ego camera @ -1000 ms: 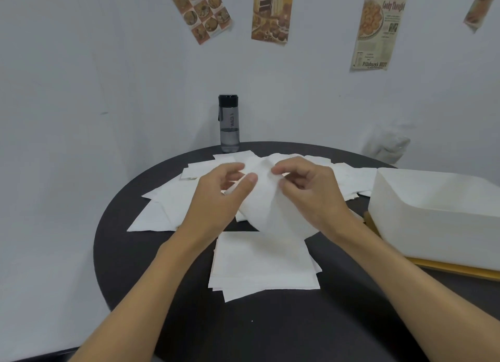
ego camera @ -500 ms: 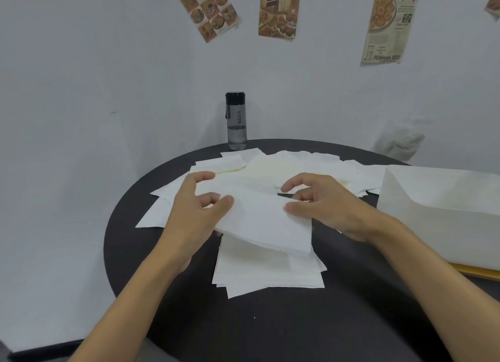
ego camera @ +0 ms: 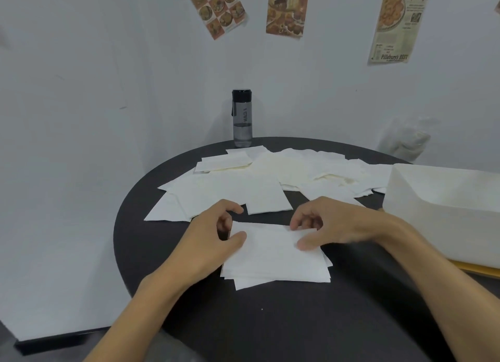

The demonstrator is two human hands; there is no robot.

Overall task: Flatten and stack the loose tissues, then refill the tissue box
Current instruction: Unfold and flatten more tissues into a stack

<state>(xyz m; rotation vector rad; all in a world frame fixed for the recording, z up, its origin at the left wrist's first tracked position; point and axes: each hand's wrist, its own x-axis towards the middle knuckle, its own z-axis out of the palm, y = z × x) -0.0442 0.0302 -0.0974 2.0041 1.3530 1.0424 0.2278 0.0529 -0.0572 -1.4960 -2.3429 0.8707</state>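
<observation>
We note left hand point(ego camera: 213, 240) and right hand point(ego camera: 332, 226) each pinching a far corner of the top tissue point(ego camera: 273, 242), laid on the stack point(ego camera: 278, 275) between them; loose tissues point(ego camera: 270, 177) beyond the fingers, tissue box point(ego camera: 443, 199) right of the right hand

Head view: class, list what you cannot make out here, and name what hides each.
Tissue box: right end cut off by the frame edge; inside hidden by its near wall.
Top tissue: far corners covered by the left hand and right hand pinching it.
Stack: sheet count too fine to tell.
Poster: small print blurred.
</observation>
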